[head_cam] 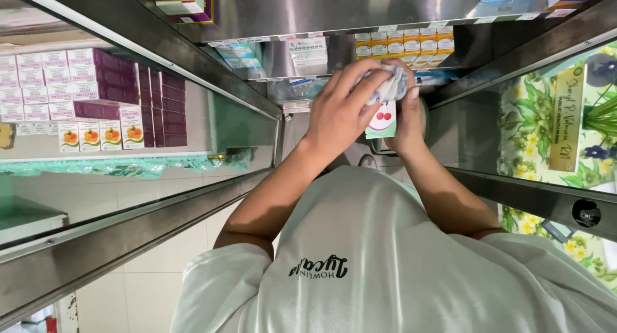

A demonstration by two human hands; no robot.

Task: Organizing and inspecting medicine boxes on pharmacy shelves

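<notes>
Both my hands are raised together in front of a glass display cabinet. My right hand grips a small white and green box with a cherry picture from its right side. My left hand presses a crumpled grey-white cloth against the top of that box, with its fingers curled over the cloth. Much of the box is hidden behind the two hands. My white T-shirt fills the lower part of the view.
A metal-framed glass shelf runs beside my left arm. Purple and white boxes and orange-picture boxes are stacked at the left. Yellow boxes line the shelf ahead. A flowered surface lies at the right.
</notes>
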